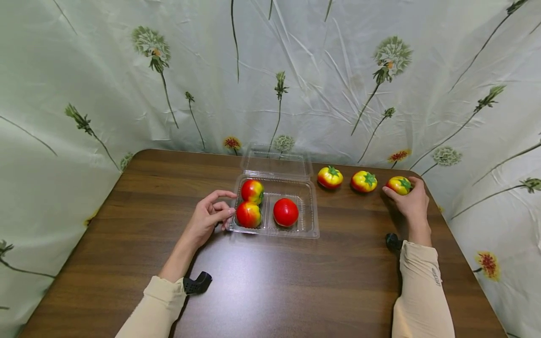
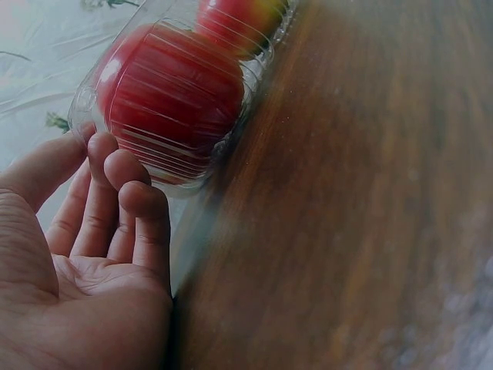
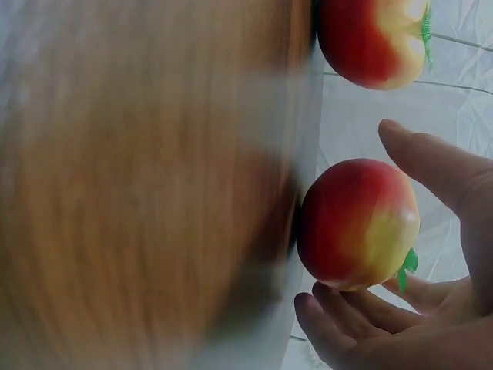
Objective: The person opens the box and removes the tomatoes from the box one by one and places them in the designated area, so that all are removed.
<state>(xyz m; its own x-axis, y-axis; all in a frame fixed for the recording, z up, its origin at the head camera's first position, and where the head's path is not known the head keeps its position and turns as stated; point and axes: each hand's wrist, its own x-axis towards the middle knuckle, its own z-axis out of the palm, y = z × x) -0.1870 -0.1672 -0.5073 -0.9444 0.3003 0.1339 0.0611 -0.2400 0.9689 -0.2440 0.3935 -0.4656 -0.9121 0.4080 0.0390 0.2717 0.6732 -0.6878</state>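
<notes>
My left hand (image 1: 206, 217) holds the left rim of a clear plastic clamshell container (image 1: 305, 230), thumb and fingertips at its corner in the left wrist view. Inside, two red-and-yellow artificial fruits (image 1: 248, 215) sit in the left compartment and a plain red round one (image 1: 285, 212) in the right. At the table's far right corner, my right hand (image 1: 413, 199) surrounds a red-and-yellow artificial fruit with a green leafy top (image 3: 358, 223). The right wrist view shows the thumb (image 3: 427, 158) apart from this fruit, and fingertips close along its other side.
The container's lid (image 1: 276, 162) stands raised at the back. Two more leafy-topped fruits (image 1: 330, 177) (image 1: 364, 181) lie in a row between the container and my right hand. A floral curtain (image 1: 296, 61) hangs behind the brown wooden table (image 1: 270, 281).
</notes>
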